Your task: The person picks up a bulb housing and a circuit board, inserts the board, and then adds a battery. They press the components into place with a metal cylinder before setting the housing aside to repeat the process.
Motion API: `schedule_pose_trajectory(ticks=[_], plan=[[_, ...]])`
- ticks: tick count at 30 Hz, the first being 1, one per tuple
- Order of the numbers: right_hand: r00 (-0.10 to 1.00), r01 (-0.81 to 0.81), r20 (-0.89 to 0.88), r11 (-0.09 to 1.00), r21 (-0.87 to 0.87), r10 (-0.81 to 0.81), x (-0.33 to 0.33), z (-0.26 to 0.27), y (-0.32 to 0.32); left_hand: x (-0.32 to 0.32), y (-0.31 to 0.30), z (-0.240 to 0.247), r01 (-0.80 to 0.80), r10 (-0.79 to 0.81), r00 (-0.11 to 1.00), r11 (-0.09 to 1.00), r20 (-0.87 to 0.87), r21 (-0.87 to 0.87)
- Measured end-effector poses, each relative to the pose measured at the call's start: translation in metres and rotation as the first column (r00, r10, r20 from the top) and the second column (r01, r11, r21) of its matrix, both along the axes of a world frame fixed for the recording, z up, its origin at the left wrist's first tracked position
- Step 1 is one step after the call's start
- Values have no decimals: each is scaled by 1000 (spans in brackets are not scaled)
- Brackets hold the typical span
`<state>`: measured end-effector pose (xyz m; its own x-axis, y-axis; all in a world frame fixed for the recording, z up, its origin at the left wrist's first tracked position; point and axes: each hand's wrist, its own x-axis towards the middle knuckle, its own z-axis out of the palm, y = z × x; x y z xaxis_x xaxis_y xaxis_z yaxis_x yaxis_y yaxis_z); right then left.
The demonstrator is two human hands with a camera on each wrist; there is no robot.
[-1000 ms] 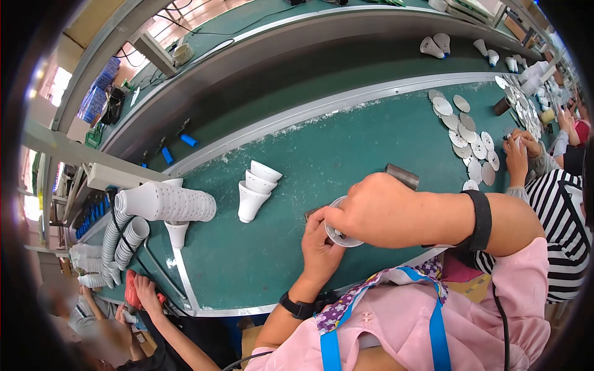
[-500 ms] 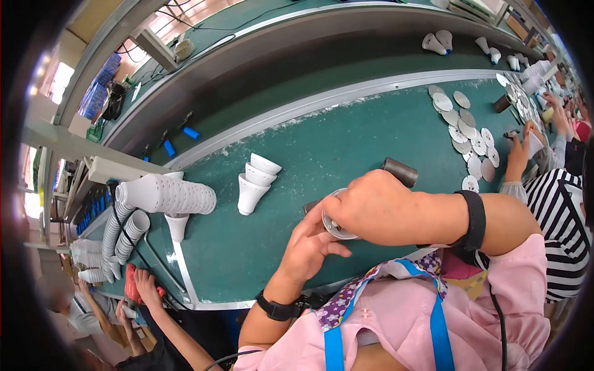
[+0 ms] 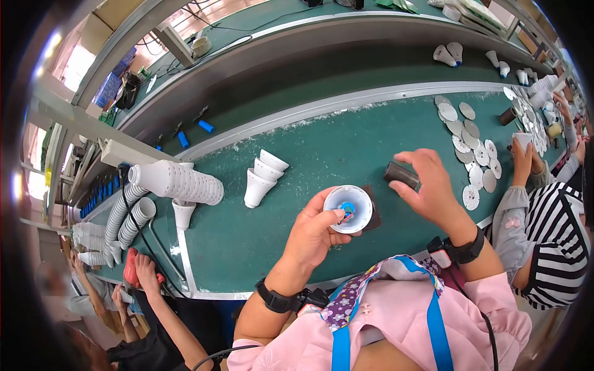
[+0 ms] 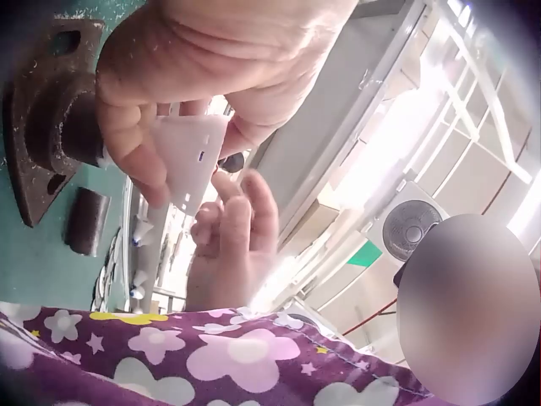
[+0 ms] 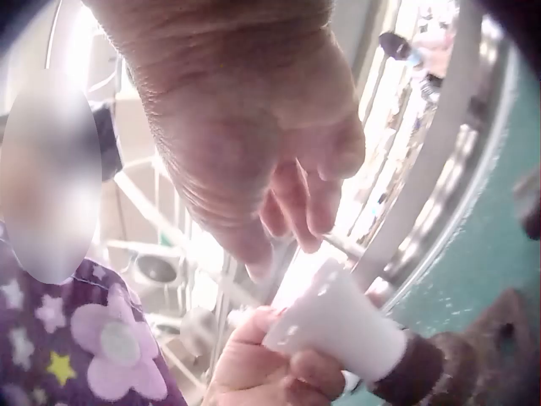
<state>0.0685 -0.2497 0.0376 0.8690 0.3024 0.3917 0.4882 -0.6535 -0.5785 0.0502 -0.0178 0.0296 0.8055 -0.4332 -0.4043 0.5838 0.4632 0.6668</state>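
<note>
My left hand [image 3: 312, 232] grips a white cone-shaped lamp housing [image 4: 190, 161], its thumb hooked over the rim into the mouth. Inside the housing a blue part and thin wires show. The narrow end sits at a dark metal fixture [image 4: 63, 118] with a flat base on the bench. My right hand [image 3: 430, 188] is raised to the right, fingers and thumb apart and holding nothing. In the head view it overlaps a short dark metal cylinder [image 3: 401, 175]; in the left wrist view that cylinder [image 4: 87, 222] lies on the bench, apart from the hand.
Nested white housings [image 3: 264, 176] stand left of the fixture, with a longer stack [image 3: 179, 188] beyond. Flat metal discs [image 3: 473, 145] lie spread at the right. People work at both sides; one hand [image 3: 147, 272] holds a red tool [image 3: 131, 267].
My right hand has lifted off the housing's mouth and moved right, baring the blue part and wires. My left hand has resettled its grip, thumb now over the rim. The head view has shifted slightly.
</note>
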Motion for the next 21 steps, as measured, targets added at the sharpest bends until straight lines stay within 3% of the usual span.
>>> schedule_pose_trajectory(ticks=[2, 5, 9, 12, 14, 15, 17, 18, 20, 21], plan=[[974, 185, 195, 905, -384, -116, -3, -41, -22, 1, 0, -1, 6, -6, 1000, 1000, 12, 5], [992, 122, 70, 903, -413, -102, -5, -68, -34, -2, -2, 0, -17, 15, 999, 999, 46, 48], [989, 130, 115, 939, -318, -98, 5, -67, -20, -3, -3, 0, -25, 22, 999, 998, 48, 53], [992, 129, 58, 900, -416, -116, 8, -67, -14, -5, -3, -1, -26, 22, 999, 998, 50, 62], [974, 211, -60, 970, -122, -220, 8, -70, -10, -4, -2, -2, -18, 14, 998, 998, 56, 59], [976, 200, -58, 972, -127, -208, 8, -53, -4, -3, -1, -3, -30, 27, 998, 998, 57, 54], [997, 61, 52, 997, 45, -64, -6, 10, 17, -3, -1, -5, -11, 9, 998, 999, 56, 34], [996, 69, 46, 997, 45, -71, -11, 30, 25, -4, -1, -5, -3, 2, 999, 999, 49, 35], [981, -118, 156, 993, 26, 113, -14, 58, 38, -3, -1, -3, 2, -4, 999, 999, 48, 35], [980, -123, 159, 992, 17, 119, -13, 56, 42, -3, -2, -3, -3, 1, 999, 1000, 51, 27]])
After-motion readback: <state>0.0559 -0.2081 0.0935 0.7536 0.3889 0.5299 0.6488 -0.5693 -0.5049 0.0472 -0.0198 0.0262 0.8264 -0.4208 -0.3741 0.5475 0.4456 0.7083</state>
